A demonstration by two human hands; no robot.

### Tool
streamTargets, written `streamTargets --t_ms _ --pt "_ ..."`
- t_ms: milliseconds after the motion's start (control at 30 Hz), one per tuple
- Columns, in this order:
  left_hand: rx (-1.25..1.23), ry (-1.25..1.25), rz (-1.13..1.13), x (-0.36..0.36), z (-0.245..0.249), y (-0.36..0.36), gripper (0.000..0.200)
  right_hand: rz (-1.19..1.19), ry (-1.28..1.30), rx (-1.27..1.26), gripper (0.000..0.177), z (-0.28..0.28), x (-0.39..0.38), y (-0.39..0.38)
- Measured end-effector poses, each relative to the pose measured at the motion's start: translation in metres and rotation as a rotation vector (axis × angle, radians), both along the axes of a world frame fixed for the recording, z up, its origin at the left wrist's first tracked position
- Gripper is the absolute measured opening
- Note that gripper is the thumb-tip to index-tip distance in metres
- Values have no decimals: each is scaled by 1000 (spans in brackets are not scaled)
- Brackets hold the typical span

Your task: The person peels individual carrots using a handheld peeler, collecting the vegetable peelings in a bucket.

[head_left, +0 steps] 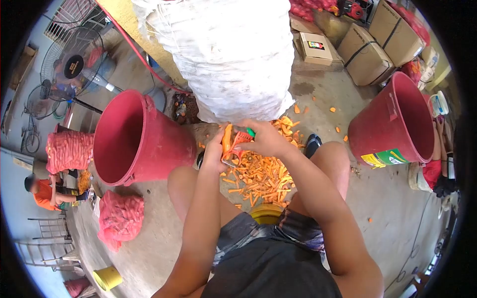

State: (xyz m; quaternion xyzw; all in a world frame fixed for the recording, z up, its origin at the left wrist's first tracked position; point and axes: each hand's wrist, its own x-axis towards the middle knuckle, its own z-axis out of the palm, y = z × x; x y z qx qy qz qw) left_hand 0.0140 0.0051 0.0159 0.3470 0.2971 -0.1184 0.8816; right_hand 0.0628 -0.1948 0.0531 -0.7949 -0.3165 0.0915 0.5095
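Observation:
My left hand (214, 150) is closed around a carrot (226, 139) held upright between my knees. Beside it, my right hand (264, 141) has its fingers curled round an orange-red plastic tool (241, 141) with openings in its body. A green piece (250, 132) shows at the right hand's fingers, and the tool sits right against the carrot; its exact kind I cannot tell. Under both hands, a heap of orange peelings and carrot pieces (263, 179) covers the floor. A big white sack (238, 59) stands just beyond my hands.
Tall red bins stand at left (171, 149) and right (362, 124). A pink mesh bag (120, 214) lies at lower left, near a yellow bucket (107, 278). Fans (74, 66) stand at upper left. Cardboard boxes (365, 54) are at upper right. A person in orange (43, 197) sits far left.

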Motion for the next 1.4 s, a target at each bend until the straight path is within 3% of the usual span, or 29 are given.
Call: streamTargets --t_ms 167,200,333,433,533,767,833,900,967,1033,1133,1167,1233,1267,1333,1400 --pt "-19 -105 -137 -11 -6 3 42 42 -50 3 61 -7 9 -5" --pt "-45 -199 -152 -11 -7 2 42 26 -1 13 58 -7 12 -7" --pt "-27 -196 -133 -9 -3 -4 42 66 236 24 46 5 15 -8" --pt "28 -173 -36 -5 6 -8 43 57 136 141 51 0 12 -7" --pt "-78 -207 -22 -4 9 -10 44 45 53 64 51 -6 17 -7" --pt "16 -227 -48 -6 -1 -15 46 16 149 -24 45 -7 21 -11" --pt "18 -238 -60 -7 -6 -10 45 -74 150 4 45 -11 32 -17" --pt "-52 -288 -290 -15 -4 0 44 -144 176 7 45 -13 44 -23" --pt "8 -228 -254 -17 1 -7 43 -210 201 12 45 -14 50 -26" --pt "66 -166 -218 -21 16 -10 41 -339 409 -38 49 -1 50 -29" --pt "75 -181 -273 -24 21 -3 42 -388 411 -120 50 -10 59 -31" --pt "79 -150 -207 -20 11 2 43 -386 413 -119 50 -16 57 -26" --pt "79 -121 -130 -14 -2 6 44 -223 166 80 49 -24 46 -12" --pt "16 -127 -97 -11 -5 6 46 -219 166 79 49 -24 35 -7" --pt "-47 -130 -72 -9 -5 1 47 29 -6 -58 52 -8 10 1" --pt "-74 -146 -28 -8 -3 -9 45 0 -2 -1 55 -13 15 -5"
